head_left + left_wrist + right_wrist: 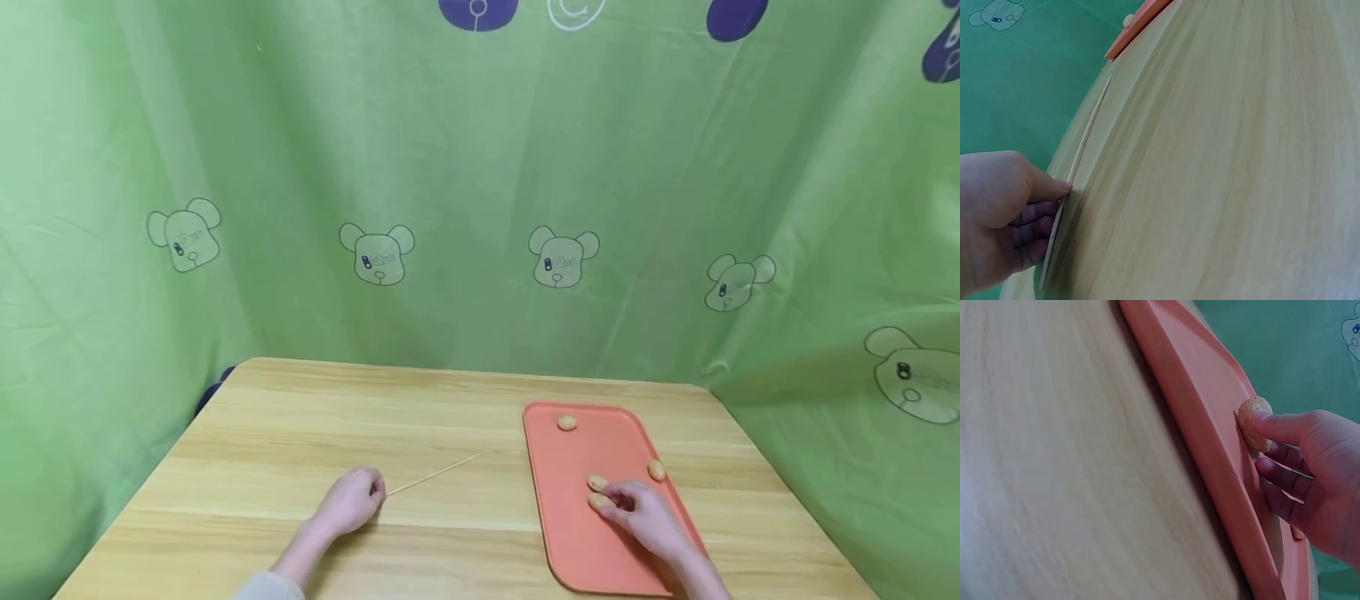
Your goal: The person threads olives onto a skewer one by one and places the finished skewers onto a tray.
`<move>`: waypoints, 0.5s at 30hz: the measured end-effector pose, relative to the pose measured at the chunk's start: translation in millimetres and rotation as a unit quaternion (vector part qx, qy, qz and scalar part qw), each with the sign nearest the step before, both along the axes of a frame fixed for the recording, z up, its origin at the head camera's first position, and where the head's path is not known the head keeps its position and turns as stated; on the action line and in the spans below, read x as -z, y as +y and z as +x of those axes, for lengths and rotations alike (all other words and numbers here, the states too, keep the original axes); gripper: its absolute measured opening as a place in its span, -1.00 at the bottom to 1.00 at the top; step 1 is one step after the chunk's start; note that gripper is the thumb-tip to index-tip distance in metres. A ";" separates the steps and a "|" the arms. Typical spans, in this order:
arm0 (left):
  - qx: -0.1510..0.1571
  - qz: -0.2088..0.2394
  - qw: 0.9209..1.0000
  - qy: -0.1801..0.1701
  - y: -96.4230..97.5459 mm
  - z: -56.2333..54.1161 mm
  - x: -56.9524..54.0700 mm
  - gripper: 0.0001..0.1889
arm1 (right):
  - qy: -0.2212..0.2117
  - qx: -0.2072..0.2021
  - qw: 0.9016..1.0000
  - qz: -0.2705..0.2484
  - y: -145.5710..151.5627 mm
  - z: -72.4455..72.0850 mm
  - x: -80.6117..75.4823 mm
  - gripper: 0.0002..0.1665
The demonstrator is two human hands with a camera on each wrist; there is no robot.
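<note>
My left hand (351,502) pinches a thin wooden skewer (435,475) between thumb and fingers, low over the table at the left. In the left wrist view the skewer (1090,125) runs past the thumb toward both ends. Over the tray at the right, my right hand (652,523) pinches a tan oval ball (599,502) with a rough surface. The thumb lies across this ball (1249,419) in the right wrist view; the fingertip behind it is hidden. A second tan ball (596,482) lies just beyond, close to the fingers.
A pink rectangular tray (570,542) with a raised rim stands on the wooden table (450,550). One more tan ball (567,423) is near its far end, another ball (657,470) at its right rim. A green curtain (465,167) surrounds the table's back and sides.
</note>
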State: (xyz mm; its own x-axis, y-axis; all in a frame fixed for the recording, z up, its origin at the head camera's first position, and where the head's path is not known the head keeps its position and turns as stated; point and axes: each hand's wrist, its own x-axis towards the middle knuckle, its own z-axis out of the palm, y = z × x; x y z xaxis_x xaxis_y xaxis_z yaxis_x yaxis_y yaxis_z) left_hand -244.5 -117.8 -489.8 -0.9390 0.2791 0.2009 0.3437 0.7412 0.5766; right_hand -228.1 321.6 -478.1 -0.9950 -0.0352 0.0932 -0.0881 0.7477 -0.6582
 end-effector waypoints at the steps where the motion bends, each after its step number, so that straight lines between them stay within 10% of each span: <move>1: -0.002 -0.001 1.000 0.003 0.4 -0.3 -0.4 -0.90 | 0.000 0.000 1.000 -0.002 0.1 -0.2 -0.6 -0.74; 15: -0.007 0.019 1.000 0.019 -0.2 1.1 -2.7 -0.95 | 0.024 0.000 0.998 -0.051 -22.0 10.7 -21.2 -0.68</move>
